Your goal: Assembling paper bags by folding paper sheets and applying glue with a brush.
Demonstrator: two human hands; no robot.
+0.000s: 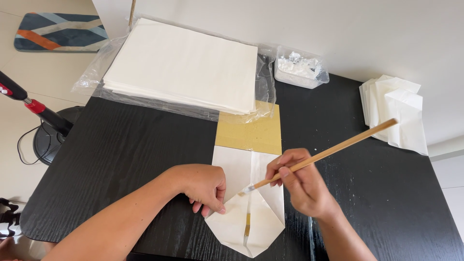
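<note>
Head view: right hand (302,186) closed around a wooden-handled brush (321,155), bristles touching the folded white paper bag (246,208) at the near edge of the black table (135,150). Left hand (205,186) holding nothing – fingers curled, pressing the bag's left fold. Behind – cardboard sheet (253,133), paper stack (183,63), paste tub (299,70).

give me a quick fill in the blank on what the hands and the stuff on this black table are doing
1. The right hand holds a wooden ____ whose tip touches the folded paper.
2. The left hand presses down on the folded paper's ____ edge.
3. The tall stack of white sheets rests on clear ____ wrap.
4. A piece of ____ cardboard lies beneath the folded paper's far end.

Missing words: brush; left; plastic; yellow
</note>
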